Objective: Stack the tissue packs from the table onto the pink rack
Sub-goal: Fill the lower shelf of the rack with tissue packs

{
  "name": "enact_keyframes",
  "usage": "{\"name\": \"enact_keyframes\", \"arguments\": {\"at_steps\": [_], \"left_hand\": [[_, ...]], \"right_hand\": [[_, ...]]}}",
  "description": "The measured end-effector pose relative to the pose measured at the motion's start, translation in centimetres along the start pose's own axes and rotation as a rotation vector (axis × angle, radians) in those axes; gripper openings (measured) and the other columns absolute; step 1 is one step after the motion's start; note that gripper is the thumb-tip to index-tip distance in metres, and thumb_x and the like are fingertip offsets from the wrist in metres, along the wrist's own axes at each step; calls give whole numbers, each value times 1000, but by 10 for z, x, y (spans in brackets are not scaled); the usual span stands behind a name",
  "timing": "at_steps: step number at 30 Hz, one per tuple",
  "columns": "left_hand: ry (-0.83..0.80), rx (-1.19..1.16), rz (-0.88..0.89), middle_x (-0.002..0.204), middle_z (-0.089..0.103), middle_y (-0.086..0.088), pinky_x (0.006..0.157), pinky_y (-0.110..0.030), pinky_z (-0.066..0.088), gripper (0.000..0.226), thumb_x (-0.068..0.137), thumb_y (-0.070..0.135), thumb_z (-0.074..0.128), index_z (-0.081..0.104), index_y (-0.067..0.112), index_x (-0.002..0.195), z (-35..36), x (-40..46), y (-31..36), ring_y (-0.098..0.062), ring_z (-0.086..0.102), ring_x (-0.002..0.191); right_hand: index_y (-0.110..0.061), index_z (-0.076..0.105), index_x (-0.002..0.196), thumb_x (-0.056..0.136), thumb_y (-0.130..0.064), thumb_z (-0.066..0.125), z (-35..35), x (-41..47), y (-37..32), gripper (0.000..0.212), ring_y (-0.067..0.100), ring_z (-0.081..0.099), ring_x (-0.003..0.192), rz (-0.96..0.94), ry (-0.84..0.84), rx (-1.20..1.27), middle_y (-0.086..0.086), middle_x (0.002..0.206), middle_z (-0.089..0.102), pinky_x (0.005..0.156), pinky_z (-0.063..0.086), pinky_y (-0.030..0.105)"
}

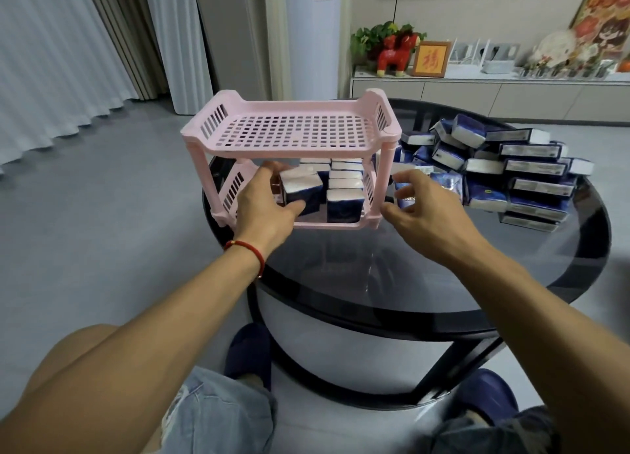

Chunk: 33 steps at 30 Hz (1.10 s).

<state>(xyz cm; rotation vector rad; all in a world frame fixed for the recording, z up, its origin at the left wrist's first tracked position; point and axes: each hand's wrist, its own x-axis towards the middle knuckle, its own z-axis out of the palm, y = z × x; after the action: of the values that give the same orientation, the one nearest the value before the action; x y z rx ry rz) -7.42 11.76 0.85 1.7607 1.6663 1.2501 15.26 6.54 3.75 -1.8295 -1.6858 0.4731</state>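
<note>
The left hand [264, 203] grips a tissue pack [303, 189] at the near left of the pink rack's [289, 131] lower shelf, its long axis running away from the person; this hand is nearer the shelf. About seven packs show on that shelf, though the exact count is unclear; the top shelf holds none. Just right of the rack, the right hand [422, 203] pinches another pack [407, 194]. Farther right, the pile [504, 170] of roughly twenty lies on the table [426, 283].
</note>
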Motion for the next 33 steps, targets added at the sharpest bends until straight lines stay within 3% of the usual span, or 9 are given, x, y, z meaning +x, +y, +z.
{"name": "enact_keyframes", "arguments": {"at_steps": [4,11,14,16,21,25,29,33], "left_hand": [[-96,-71,-53,117,68,5,97,-32,56,54,76,10,86,61,21,123,12,16,-4,-14,66,105],[-161,-134,-62,130,64,5,96,-25,55,73,81,3,82,47,16,145,25,22,-13,-11,66,109],[-178,4,-28,126,68,3,104,-34,53,70,77,4,82,54,18,140,30,21,-16,-16,66,111],[-173,118,-4,121,73,-1,104,-31,51,62,78,7,81,62,21,135,32,20,-16,-21,68,111],[-144,185,-6,121,73,-6,104,-38,52,55,80,12,80,65,18,133,35,21,-13,-27,67,113],[-147,134,-34,119,74,-3,98,-25,49,54,80,10,80,67,23,131,34,20,-13,-24,66,112],[-184,130,-34,121,73,-4,95,-19,42,56,80,11,81,65,23,133,29,21,-12,-23,64,114],[-187,111,-45,118,74,-1,98,-23,47,56,77,12,82,66,23,130,26,20,-13,-21,65,113]], "right_hand": [[-25,52,137,94,-34,66,5,4,-1,46,23,64,112,3,5,-16,1,127,66,97,53,45],[-23,53,135,94,-32,65,11,1,-3,44,27,63,111,8,-18,-13,1,123,68,96,53,51],[-18,52,132,95,-28,64,14,0,-4,40,26,65,103,0,-24,-1,3,115,67,92,55,49],[-18,51,133,96,-26,64,15,1,-4,40,25,66,100,1,-30,6,2,111,66,90,57,47],[-20,50,133,96,-24,64,16,1,-2,41,23,63,98,8,-47,11,-3,103,61,84,54,39],[-21,49,135,96,-23,66,17,2,0,43,19,60,94,12,-70,24,-5,105,61,79,49,33],[-22,50,137,95,-27,66,16,2,1,45,21,61,99,28,-81,9,-4,110,61,85,52,37],[-15,59,118,88,-26,60,15,5,13,31,33,61,105,131,-2,-142,7,113,64,87,54,46]]}}
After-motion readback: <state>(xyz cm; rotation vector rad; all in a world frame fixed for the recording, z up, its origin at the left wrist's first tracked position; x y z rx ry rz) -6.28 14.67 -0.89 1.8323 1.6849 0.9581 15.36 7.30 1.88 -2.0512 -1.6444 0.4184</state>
